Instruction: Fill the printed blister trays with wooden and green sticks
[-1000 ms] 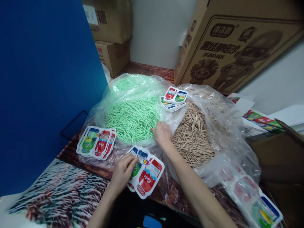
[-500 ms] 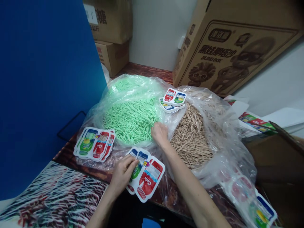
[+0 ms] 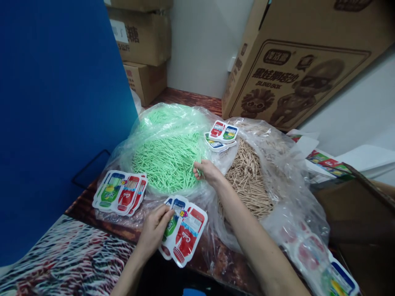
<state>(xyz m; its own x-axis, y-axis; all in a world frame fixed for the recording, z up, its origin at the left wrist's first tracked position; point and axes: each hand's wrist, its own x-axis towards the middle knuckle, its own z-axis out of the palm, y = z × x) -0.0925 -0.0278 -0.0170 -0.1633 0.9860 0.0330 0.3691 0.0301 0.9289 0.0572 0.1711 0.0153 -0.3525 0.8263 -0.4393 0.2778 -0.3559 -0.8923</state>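
Note:
My left hand is closed on a few flat, jar-shaped packets printed with red cola and green lemon drink designs, fanned out above the table's front edge. At the right rim of a heap of thin green sticks, my right hand is closed in a pinch. A few green sticks poke up from its fingertips. Beside that forearm lies a heap of tan sticks in its own clear plastic bag. How many packets the left hand grips is partly hidden.
Filled packets lie stacked at the left, and more packets rest between the two heaps. Bagged packets sit at the lower right. A large carton stands behind, with a blue panel at the left.
My right hand has turned slightly at the green heap's edge, and sticks now show at its fingertips. The left hand keeps its packets. The view has shifted a little.

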